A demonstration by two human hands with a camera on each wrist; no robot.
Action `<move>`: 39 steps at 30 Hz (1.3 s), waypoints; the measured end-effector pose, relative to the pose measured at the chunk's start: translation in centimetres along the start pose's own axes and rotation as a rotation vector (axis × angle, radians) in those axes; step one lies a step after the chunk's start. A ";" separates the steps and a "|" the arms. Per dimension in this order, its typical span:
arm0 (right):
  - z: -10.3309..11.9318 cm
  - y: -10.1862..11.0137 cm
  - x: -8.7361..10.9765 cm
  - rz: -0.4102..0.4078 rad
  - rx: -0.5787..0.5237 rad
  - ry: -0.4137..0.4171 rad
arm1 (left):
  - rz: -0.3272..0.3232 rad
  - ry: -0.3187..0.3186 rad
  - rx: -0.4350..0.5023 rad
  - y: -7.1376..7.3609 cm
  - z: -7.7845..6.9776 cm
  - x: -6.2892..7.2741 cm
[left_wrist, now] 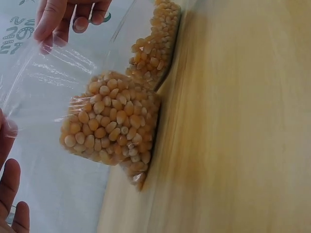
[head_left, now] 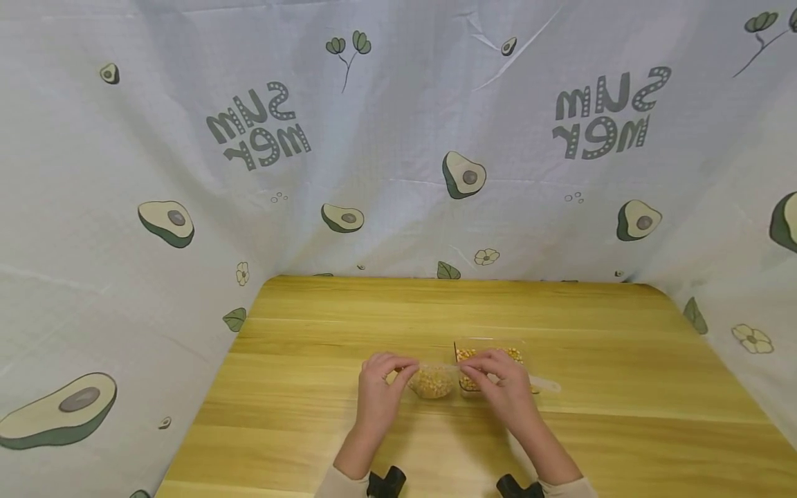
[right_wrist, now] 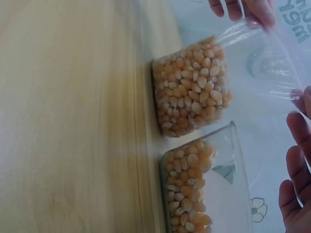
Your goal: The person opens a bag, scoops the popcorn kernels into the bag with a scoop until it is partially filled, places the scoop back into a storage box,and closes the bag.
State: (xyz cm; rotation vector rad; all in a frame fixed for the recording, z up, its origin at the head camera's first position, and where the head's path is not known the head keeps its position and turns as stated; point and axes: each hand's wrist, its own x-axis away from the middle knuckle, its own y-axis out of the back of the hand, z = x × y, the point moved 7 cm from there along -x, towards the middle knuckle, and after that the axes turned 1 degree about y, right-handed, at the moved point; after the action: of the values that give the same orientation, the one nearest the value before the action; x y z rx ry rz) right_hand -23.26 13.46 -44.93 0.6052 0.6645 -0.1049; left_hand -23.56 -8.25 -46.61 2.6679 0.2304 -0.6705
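Note:
A clear plastic bag [left_wrist: 112, 119] filled partway with yellow corn kernels stands on the wooden table. My left hand [head_left: 378, 389] pinches one top corner of it between thumb and fingertips. At the opposite top corner, my right hand [head_left: 506, 389] pinches the film the same way, so the top edge is stretched between the two hands. Beside the bag on the right is a clear rectangular container [right_wrist: 233, 160] holding more corn kernels [right_wrist: 187, 189]. The right hand partly covers this container in the head view.
A pale translucent handle [head_left: 546, 384] sticks out at the container's right side. The wooden table [head_left: 299, 332] extends around these things. Behind it and at both sides hangs a white curtain [head_left: 398, 138] printed with avocados and lettering.

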 end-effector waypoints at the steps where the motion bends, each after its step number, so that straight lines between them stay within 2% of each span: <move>1: -0.1 0.0 0.0 0.009 -0.011 -0.022 | -0.002 -0.001 -0.002 0.1 0.0 -0.1; 4: -0.2 -0.1 0.0 0.031 -0.023 -0.085 | -0.001 0.007 -0.007 0.3 -0.1 -0.3; 8: -0.2 -0.2 -0.2 0.030 0.024 -0.122 | 0.013 0.053 0.015 0.0 0.4 -0.5; 11: 0.1 -0.5 -0.3 0.022 0.056 -0.086 | 0.018 0.081 0.038 -0.3 1.0 -0.4; 17: 1.3 -1.6 -0.7 0.069 0.048 0.067 | -0.014 0.037 0.013 -0.2 0.9 -0.2; 21: 1.7 -1.8 -1.1 0.045 0.059 0.101 | 0.005 0.038 0.011 -0.2 0.7 -0.4; 25: 1.4 -1.8 -1.3 0.045 0.061 0.041 | 0.069 0.048 0.042 -0.3 0.8 -0.7; 30: 0.9 -2.0 -1.5 0.108 0.078 -0.078 | 0.153 -0.012 0.060 -0.8 0.4 -1.1; 34: 0.9 -2.0 -1.6 0.144 0.098 -0.121 | 0.160 -0.034 0.040 -1.0 0.3 -1.3; 39: 1.1 -1.9 -1.8 0.172 0.141 -0.144 | 0.156 -0.018 -0.006 -0.9 0.1 -1.4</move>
State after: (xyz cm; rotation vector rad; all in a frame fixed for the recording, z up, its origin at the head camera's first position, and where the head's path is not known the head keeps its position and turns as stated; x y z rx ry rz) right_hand -24.59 11.13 -44.08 0.7809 0.4657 -0.0344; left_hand -25.03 -7.55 -46.30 2.6395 0.0184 -0.6432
